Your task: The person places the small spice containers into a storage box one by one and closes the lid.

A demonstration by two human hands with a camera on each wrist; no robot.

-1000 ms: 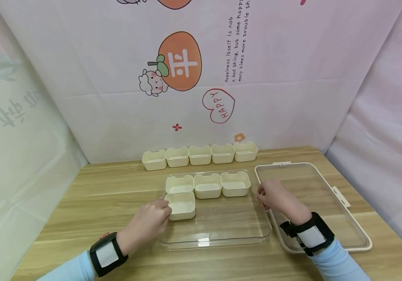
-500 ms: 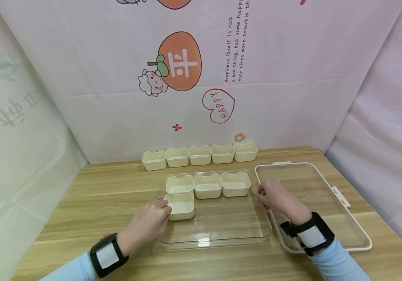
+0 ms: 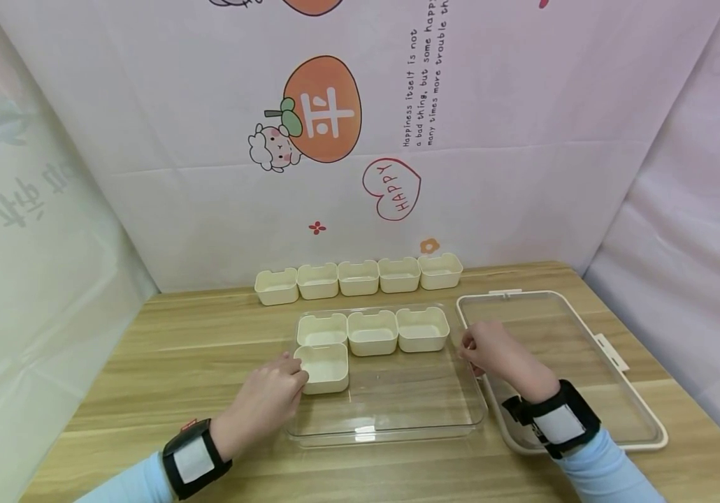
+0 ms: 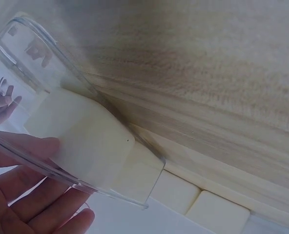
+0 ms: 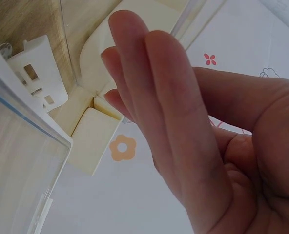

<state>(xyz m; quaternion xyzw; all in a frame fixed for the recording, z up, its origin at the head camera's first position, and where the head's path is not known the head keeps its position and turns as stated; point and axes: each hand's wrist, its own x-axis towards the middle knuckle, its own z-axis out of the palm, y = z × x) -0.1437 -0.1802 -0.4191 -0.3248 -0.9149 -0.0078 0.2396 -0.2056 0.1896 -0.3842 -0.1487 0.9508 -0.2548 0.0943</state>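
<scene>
Four small cream bins sit in a shallow clear plastic box (image 3: 391,423); three line its far side and one, the near-left bin (image 3: 325,369), stands in front of them. My left hand (image 3: 268,392) pinches that bin at its left side. In the left wrist view, the thumb (image 4: 39,145) lies against the bin (image 4: 88,134) and the other fingers curl over the box rim. At the box's right edge is my right hand (image 3: 503,358), fingers fairly straight alongside the clear wall and nothing visible in its grasp.
Several more cream bins (image 3: 358,279) form a row on the wooden table (image 3: 203,335) behind the box. A clear lid with a white frame (image 3: 614,395) and side clips lies to the right, partly under the right forearm. A printed white cloth (image 3: 498,195) hangs behind.
The near-left bin has shifted very slightly left with the left hand on it. My right hand keeps its place at the box edge.
</scene>
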